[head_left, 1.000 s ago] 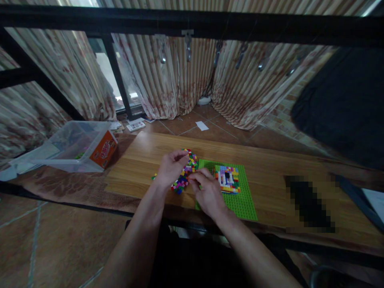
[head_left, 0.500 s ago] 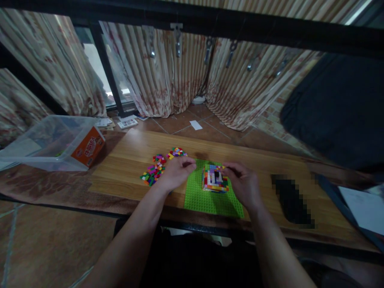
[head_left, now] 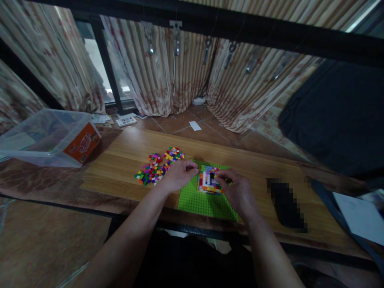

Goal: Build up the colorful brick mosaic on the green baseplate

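Observation:
A square, multicoloured build of toy bricks point(head_left: 207, 182) stands on a green studded baseplate point(head_left: 192, 202). My right hand point(head_left: 235, 188) reaches over its right side, thumb and fingertips pinched together at the top bricks. Whatever lies between those fingertips is too small to make out. Just left of the build, my left hand point(head_left: 181, 175) hovers above the baseplate's edge. Its thumb and forefinger are pinched, and anything in them is hidden. Loose bricks point(head_left: 154, 170) in many colours lie heaped beyond and left of that hand.
The wooden board point(head_left: 120, 160) carries everything. At the left stands a clear plastic bin point(head_left: 45, 158) with an orange label. A dark pixelated object point(head_left: 286, 206) lies to the right, near a strap and white paper point(head_left: 358, 216). Striped curtains point(head_left: 186, 80) hang behind.
My right hand has moved left and slightly down, from the build's right edge to over its top. My left hand stays nearly in place, pinched. The view has shifted slightly.

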